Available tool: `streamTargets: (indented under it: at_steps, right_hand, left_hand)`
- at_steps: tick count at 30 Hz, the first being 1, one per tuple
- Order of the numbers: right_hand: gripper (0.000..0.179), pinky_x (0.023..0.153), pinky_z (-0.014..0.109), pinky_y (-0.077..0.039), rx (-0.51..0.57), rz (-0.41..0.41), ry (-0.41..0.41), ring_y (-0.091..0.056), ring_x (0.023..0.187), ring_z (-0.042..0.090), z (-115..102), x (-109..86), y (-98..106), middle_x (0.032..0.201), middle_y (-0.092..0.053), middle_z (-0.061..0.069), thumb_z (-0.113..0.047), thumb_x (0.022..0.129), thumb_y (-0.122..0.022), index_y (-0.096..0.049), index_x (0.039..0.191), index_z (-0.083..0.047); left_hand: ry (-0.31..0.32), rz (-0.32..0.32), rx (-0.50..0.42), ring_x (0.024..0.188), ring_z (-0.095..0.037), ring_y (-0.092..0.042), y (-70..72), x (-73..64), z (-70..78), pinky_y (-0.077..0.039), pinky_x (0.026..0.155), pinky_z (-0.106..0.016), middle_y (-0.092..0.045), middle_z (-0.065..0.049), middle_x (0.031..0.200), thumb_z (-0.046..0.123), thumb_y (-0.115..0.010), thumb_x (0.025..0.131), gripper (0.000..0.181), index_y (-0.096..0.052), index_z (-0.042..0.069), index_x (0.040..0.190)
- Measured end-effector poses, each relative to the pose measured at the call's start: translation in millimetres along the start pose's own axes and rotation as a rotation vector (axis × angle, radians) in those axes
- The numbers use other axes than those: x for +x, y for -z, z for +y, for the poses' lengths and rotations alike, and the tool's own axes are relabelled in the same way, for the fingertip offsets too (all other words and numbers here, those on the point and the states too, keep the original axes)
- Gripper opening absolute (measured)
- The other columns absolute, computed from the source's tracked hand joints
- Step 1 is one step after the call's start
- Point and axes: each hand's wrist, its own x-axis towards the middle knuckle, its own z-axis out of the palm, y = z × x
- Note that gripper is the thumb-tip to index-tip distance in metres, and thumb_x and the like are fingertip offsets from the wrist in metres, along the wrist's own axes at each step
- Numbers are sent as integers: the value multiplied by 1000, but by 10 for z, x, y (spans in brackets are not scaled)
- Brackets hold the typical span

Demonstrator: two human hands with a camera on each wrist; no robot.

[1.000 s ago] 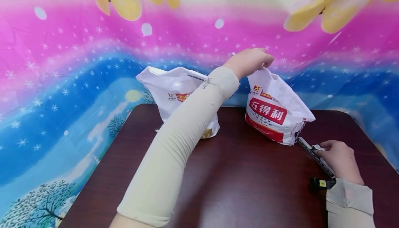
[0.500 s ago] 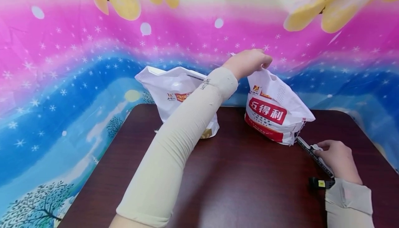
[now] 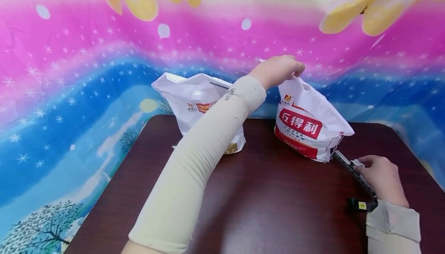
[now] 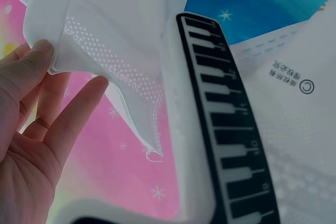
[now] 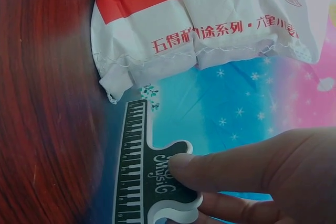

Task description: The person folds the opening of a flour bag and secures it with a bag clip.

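Note:
In the head view, a white flour bag with red panels stands at the table's back right. My left hand pinches its upper corner and pulls it up; the left wrist view shows thumb and fingers on the bag's white edge. My right hand, low at the right, holds a piano-key bag clip marked "Music", thumb on its handle. The clip's far end lies close to the bag's lower corner; whether they touch I cannot tell. A second white flour bag stands at the left, partly hidden by my left arm.
Another piano-key clip is at the second bag's top edge, large in the left wrist view. The dark wooden table has a patterned pink and blue cloth behind it. A small black device sits at my right wrist.

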Motion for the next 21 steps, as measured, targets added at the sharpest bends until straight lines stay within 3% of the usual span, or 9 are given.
streamTargets:
  at_steps: [3,12,18,21]
  right_hand:
    - [35,62,51,-51,6,21,9,-59,86,48,-10,-13,-3,105,-62,40,-6,91,-67,-62,112,22]
    - [31,51,31,-44,16,94,37,-60,78,42,-38,-26,4,99,-65,38,-5,90,-69,-64,109,19]
    - [32,54,31,-43,24,127,23,-59,81,43,-61,-47,27,102,-64,39,-5,92,-66,-63,113,19]
    - [33,57,37,-46,36,132,10,-58,86,46,-94,-68,53,106,-62,40,-5,94,-64,-61,117,18]
  left_hand:
    - [-2,-2,4,116,-8,-52,-11,2,-4,-43,95,-20,-58,5,127,29,-59,103,22,-59,23,124]
    - [-70,0,151,117,-8,-52,-15,48,-13,-43,95,-19,-58,5,130,23,-59,103,21,-59,22,124]
    - [-71,-8,166,115,-8,-52,-24,47,-6,-43,94,-18,-59,5,127,23,-58,103,21,-59,21,124]
    - [-73,-10,182,114,-8,-52,-28,40,-8,-43,94,-18,-58,4,127,22,-57,103,22,-58,21,125]
